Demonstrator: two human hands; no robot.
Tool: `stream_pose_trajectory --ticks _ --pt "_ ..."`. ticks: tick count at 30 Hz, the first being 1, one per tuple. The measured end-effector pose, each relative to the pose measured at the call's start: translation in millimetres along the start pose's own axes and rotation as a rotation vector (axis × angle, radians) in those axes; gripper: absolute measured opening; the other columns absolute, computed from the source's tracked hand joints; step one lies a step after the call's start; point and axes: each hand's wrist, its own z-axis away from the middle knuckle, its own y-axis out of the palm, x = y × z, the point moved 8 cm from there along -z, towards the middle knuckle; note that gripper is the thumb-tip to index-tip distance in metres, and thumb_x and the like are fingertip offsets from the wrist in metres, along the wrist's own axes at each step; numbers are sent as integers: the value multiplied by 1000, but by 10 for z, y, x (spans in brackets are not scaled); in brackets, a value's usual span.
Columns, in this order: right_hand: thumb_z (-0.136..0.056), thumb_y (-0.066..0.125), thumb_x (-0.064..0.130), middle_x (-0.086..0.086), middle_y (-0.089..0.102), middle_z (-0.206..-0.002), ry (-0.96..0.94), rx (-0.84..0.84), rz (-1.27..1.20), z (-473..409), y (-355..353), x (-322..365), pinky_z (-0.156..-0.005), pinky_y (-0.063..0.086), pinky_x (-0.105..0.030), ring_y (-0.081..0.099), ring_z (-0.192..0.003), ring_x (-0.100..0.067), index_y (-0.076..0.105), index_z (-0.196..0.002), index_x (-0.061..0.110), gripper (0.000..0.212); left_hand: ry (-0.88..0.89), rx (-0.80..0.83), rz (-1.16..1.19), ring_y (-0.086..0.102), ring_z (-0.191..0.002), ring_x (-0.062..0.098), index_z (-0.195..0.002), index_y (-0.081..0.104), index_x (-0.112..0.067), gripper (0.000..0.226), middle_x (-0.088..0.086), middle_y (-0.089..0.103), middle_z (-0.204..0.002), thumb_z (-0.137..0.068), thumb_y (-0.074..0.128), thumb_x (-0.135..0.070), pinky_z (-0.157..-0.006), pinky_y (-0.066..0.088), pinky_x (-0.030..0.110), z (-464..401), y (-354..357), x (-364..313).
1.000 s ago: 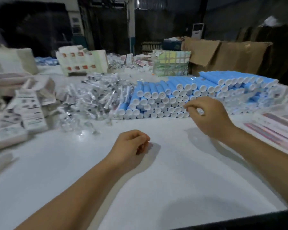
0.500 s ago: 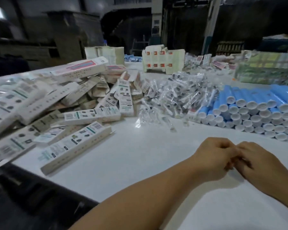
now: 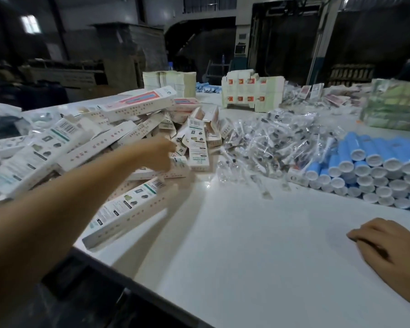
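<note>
Reaching toward the left edge of the tabletop [image 3: 246, 245], the left hand [image 3: 160, 152] meets the pile of white cartons [image 3: 92, 150], fingers bent down among them; blur hides whether they grip one. The right hand [image 3: 388, 247] rests near the front right corner, fingers loosely bent, holding nothing. Behind lie a heap of clear sachets [image 3: 270, 143] and, toward the right edge, stacked blue tubes [image 3: 376, 166].

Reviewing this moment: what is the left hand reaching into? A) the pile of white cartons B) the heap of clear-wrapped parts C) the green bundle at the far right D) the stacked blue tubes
A: the left hand is stretched out among the white cartons. Its fingers are too blurred to tell whether they grip one.
</note>
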Motion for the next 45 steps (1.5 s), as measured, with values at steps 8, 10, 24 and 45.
stream_pose_trajectory --ticks 8,10,24,45 --pt "-84 64 6 22 55 -89 10 -3 32 -15 18 -20 -69 49 -40 55 -84 -14 67 -92 34 29 -77 23 41 56 -96 14 -141 39 -22 56 -2 60 -116 -91 60 -29 -78 50 28 14 356 639" --pt "-81 66 1 22 54 -88 23 3 29 -5 11 -5 -71 46 -34 55 -84 -12 67 -92 33 34 -94 17 43 55 -82 10 -120 54 -18 38 -6 59 -96 -88 63 -35 -65 46 24 19 312 642" --pt "-88 62 9 20 53 -85 13 9 7 8 -117 205 -68 35 -15 49 -84 -2 72 -96 19 17 -78 312 1681 55 -49 18 -94 53 -14 21 6 54 -63 -84 62 -30 -50 52 28 539 211 -1442" --pt "-92 49 -6 8 68 -98 333 -210 -924 55 -242 82 -53 50 -17 66 -81 -1 67 -107 23 38 -234 141 2265 72 -75 24 -122 55 -11 51 8 74 -89 -80 72 -34 -59 59 41 647 794 -3071"
